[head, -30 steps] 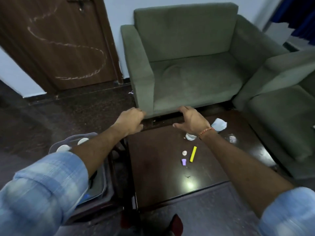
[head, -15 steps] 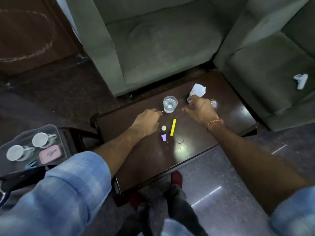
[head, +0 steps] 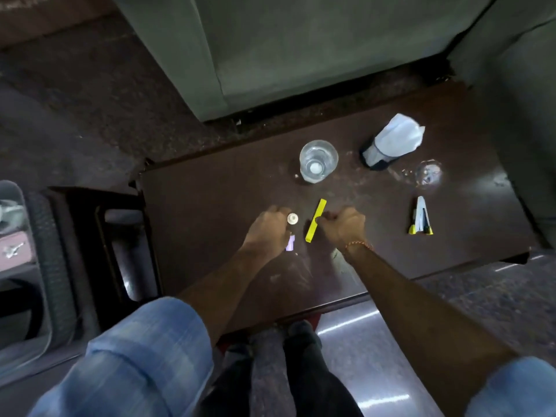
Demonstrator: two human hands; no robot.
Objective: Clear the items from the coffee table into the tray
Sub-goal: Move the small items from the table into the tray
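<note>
On the dark coffee table [head: 210, 206] lie a yellow stick [head: 316, 221], a small white round cap [head: 292, 218] and a small purple piece [head: 290, 244]. My left hand [head: 266, 234] rests with curled fingers against the cap, partly covering the purple piece. The fingertips of my right hand [head: 343, 228] pinch the middle of the yellow stick, which still lies flat. Farther back stand a clear glass [head: 318, 161], a crumpled white tissue [head: 395, 139] on a dark holder, and a second clear glass item [head: 428, 173]. The grey tray [head: 12, 191] is at the far left edge.
A small stapler-like tool [head: 421, 218] lies on the table's right part. A green sofa [head: 301, 49] stands behind the table and another seat [head: 517, 100] to its right. The tray holds a pink item [head: 15, 251]. My legs are below the table's near edge.
The view has tipped down over the table. Both hands pulled back from the table's far side to the small items in the middle; the right hand left the tissue for the yellow stick.
</note>
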